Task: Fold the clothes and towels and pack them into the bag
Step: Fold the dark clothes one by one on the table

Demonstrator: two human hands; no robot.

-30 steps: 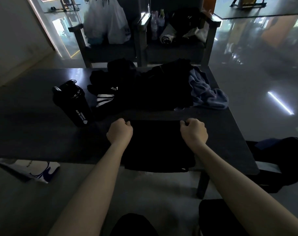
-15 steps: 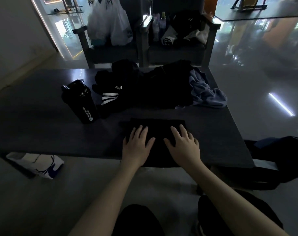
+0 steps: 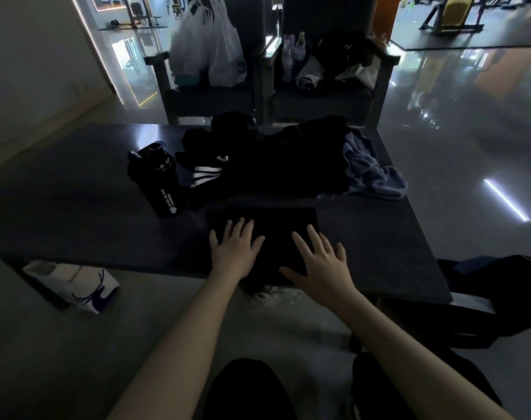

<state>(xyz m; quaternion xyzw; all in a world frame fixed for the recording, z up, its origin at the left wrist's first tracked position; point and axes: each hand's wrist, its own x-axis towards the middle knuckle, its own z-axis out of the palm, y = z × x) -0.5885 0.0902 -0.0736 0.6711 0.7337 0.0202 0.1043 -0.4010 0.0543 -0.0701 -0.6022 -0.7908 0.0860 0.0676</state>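
A folded black garment point(image 3: 276, 225) lies flat at the near edge of the dark table point(image 3: 76, 213). My left hand point(image 3: 235, 247) presses flat on its left part with fingers spread. My right hand point(image 3: 320, 265) presses flat on its right part, fingers spread too. Behind it sits a heap of black clothes point(image 3: 276, 165), one piece with white stripes point(image 3: 205, 174). A blue-grey towel point(image 3: 370, 171) is crumpled at the heap's right end. A dark bag point(image 3: 500, 301) lies on the floor to the right of the table.
A black shaker bottle point(image 3: 161, 180) stands left of the heap. A white paper bag point(image 3: 73, 283) lies on the floor under the table's left side. Two dark chairs point(image 3: 258, 95) behind the table hold white plastic bags point(image 3: 209, 47), bottles and clothes.
A second ago both fists gripped the garment's far edge. They let go, the garment ended up folded shorter, and both hands now press flat on it and have spread slightly apart.
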